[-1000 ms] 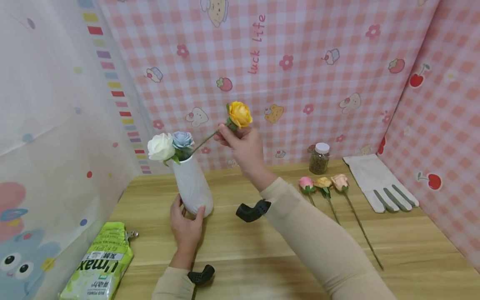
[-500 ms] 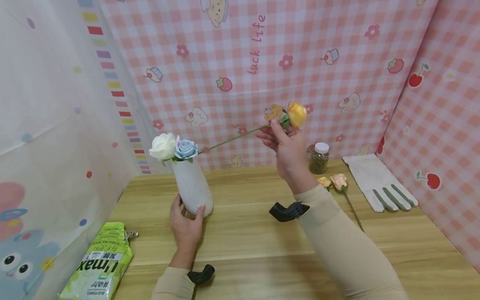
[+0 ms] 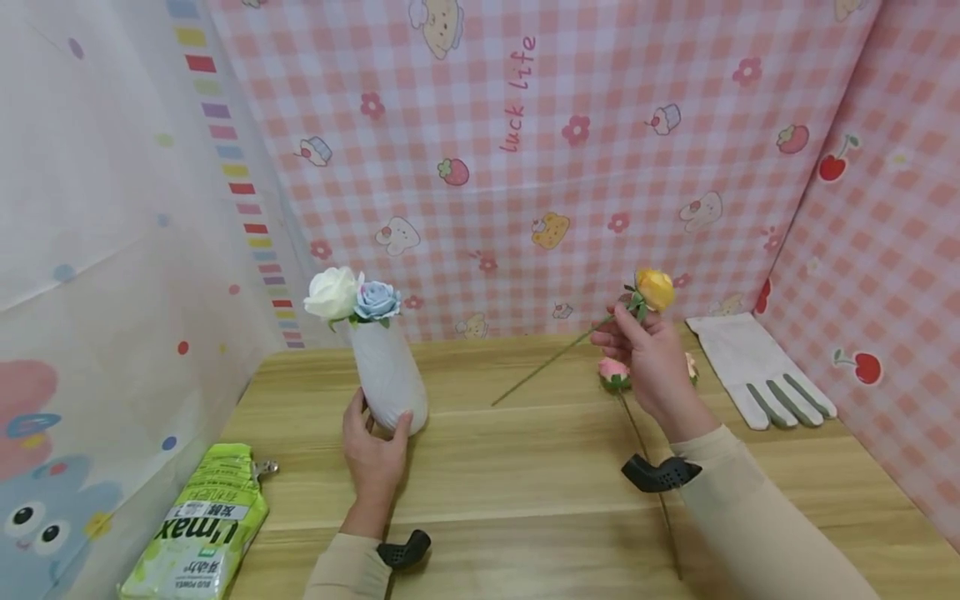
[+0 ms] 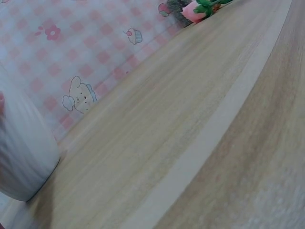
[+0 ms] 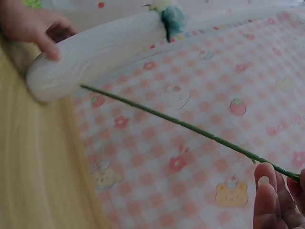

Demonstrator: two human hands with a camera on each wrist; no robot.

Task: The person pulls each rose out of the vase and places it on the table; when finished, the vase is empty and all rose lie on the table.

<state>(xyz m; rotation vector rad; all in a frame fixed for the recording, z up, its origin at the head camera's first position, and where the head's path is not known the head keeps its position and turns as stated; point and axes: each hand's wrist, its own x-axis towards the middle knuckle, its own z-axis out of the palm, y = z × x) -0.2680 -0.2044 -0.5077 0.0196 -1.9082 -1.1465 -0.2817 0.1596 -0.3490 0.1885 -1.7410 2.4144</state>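
Note:
My left hand (image 3: pixel 377 454) grips the lower part of a white vase (image 3: pixel 388 375) on the wooden table. A white rose (image 3: pixel 332 293) and a blue rose (image 3: pixel 377 300) show above its mouth. To the right, my right hand (image 3: pixel 654 362) pinches a yellow rose (image 3: pixel 656 290) just under its bloom. That flower's thin green stem (image 5: pixel 178 121) points down and left, apart from the vase. Beneath the right hand, a pink rose (image 3: pixel 613 372) lies on the table. A peach rose (image 3: pixel 691 367) is mostly hidden behind that hand.
A white glove with grey finger stripes (image 3: pixel 750 367) lies at the back right. On the left is a green bag (image 3: pixel 198 525) with a metal clip. Pink checked cloth (image 3: pixel 480 192) hangs behind the table. The lidded jar (image 4: pixel 178 9) shows partly in the left wrist view.
My right hand has drawn the yellow rose out of the vase, then moved it right and down over the lying flowers. The left hand has stayed on the vase.

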